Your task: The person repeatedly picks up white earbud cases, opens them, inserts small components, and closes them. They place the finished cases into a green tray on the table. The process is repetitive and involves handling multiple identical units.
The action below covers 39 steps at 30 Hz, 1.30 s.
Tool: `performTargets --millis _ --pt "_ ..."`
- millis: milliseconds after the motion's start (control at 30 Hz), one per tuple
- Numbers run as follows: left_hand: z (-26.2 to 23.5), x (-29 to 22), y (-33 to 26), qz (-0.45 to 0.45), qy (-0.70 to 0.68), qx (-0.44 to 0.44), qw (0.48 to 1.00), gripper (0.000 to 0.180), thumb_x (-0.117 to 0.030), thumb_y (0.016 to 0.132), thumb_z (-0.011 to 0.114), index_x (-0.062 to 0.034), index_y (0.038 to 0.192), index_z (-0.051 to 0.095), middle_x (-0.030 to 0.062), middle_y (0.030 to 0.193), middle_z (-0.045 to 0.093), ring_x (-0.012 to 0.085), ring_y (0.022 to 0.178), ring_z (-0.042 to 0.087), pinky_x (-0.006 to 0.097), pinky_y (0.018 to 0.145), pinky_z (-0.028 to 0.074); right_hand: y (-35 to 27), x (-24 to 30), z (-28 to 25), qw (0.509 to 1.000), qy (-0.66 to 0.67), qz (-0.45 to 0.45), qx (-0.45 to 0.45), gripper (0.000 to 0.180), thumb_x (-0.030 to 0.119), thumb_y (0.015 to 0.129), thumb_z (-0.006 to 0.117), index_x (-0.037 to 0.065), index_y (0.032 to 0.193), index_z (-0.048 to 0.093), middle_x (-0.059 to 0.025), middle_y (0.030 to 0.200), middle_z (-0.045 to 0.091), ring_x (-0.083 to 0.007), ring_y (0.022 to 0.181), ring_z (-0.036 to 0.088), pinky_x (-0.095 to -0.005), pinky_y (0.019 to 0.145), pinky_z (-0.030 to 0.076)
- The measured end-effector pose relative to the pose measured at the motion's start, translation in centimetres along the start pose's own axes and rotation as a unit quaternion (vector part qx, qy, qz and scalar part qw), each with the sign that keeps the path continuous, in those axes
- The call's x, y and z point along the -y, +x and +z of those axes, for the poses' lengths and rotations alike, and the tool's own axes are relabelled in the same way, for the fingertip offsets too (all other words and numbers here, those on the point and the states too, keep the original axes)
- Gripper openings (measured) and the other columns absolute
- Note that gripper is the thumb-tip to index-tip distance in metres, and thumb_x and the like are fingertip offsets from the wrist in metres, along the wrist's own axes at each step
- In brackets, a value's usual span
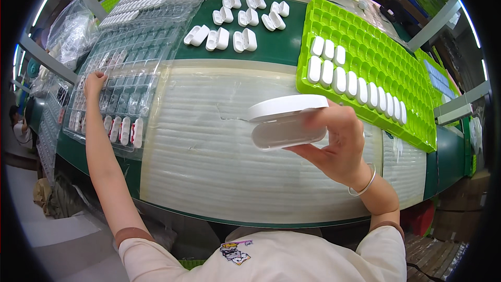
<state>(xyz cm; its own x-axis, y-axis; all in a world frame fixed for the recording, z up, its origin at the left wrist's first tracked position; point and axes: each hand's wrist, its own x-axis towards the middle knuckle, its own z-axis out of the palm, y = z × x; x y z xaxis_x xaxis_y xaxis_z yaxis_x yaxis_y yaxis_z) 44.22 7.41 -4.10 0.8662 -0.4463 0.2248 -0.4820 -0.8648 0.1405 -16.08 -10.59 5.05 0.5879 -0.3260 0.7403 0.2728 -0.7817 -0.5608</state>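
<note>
The right hand (pixel 339 146) pinches an open white hinged case (pixel 284 122) loosely by one end, so it could slip, while the left hand's (pixel 95 81) fingers curl over the clear blister tray (pixel 117 99) at nine o'clock.

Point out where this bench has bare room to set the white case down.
The pale ribbed mat is bare between the clear blister trays at the left hand and the green tray. The right hand holds the open white case above it. The green strip behind is crowded with open cases.

Single head view, looking steeply down, close over workbench (pixel 209 167).
</note>
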Motion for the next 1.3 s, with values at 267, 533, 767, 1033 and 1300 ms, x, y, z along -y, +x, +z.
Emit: performTargets --millis 267,533,767,1033,1300 --pt "-1.0 -2.7 -1.9 -0.044 0.082 -0.058 0.994 0.018 -0.026 0.077 0.061 -0.0154 0.09 0.069 0.0114 0.095 0.067 0.0296 0.09 0.064 0.041 0.076 0.049 0.0 1.3 -0.4 0.999 0.01 0.029 0.024 0.042 0.009 0.059 0.083 0.007 0.09 0.056 -0.0056 0.083 0.063 -0.0195 0.072 0.063 -0.0278 0.061 0.051" --pt "-0.7 -3.2 -2.8 -0.105 0.024 -0.154 0.982 0.023 -0.03 0.075 0.058 -0.0133 0.087 0.068 0.0161 0.094 0.065 0.035 0.089 0.062 0.043 0.077 0.049 0.1 2.7 -1.4 0.973 0.129 0.162 0.106 0.046 0.0 0.058 0.084 0.005 0.092 0.052 -0.0027 0.092 0.055 -0.0137 0.091 0.059 -0.0256 0.079 0.051" --pt "-4.4 -2.4 -0.6 -0.152 -0.468 -0.227 0.841 0.034 -0.03 0.085 0.046 0.0001 0.09 0.061 0.0156 0.09 0.065 0.026 0.085 0.063 0.039 0.074 0.05 -1.2 0.7 -0.9 0.95 0.197 0.223 0.091 0.033 0.008 0.067 0.079 0.002 0.089 0.055 -0.006 0.085 0.063 -0.0144 0.078 0.064 -0.0276 0.072 0.053" --pt "-9.5 -25.6 -23.4 0.032 -0.769 0.14 0.623 0.025 -0.028 0.094 0.043 -0.0042 0.091 0.051 0.0039 0.083 0.052 0.0106 0.066 0.044 0.025 0.056 0.039 -5.7 -4.5 1.3 0.923 0.18 0.312 0.138 0.029 0.017 0.074 0.073 0.003 0.088 0.052 -0.0101 0.075 0.063 -0.0143 0.066 0.061 -0.0274 0.061 0.048" --pt "-5.0 -28.1 -31.5 0.223 -0.595 0.243 0.732 0.009 -0.01 0.088 0.053 -0.0041 0.085 0.059 0.0023 0.082 0.06 0.0108 0.069 0.052 0.022 0.063 0.042 -6.2 -5.7 1.2 0.893 0.194 0.353 0.202 0.031 0.018 0.074 0.071 0.002 0.09 0.049 -0.0089 0.071 0.061 -0.0129 0.063 0.059 -0.0263 0.058 0.046"
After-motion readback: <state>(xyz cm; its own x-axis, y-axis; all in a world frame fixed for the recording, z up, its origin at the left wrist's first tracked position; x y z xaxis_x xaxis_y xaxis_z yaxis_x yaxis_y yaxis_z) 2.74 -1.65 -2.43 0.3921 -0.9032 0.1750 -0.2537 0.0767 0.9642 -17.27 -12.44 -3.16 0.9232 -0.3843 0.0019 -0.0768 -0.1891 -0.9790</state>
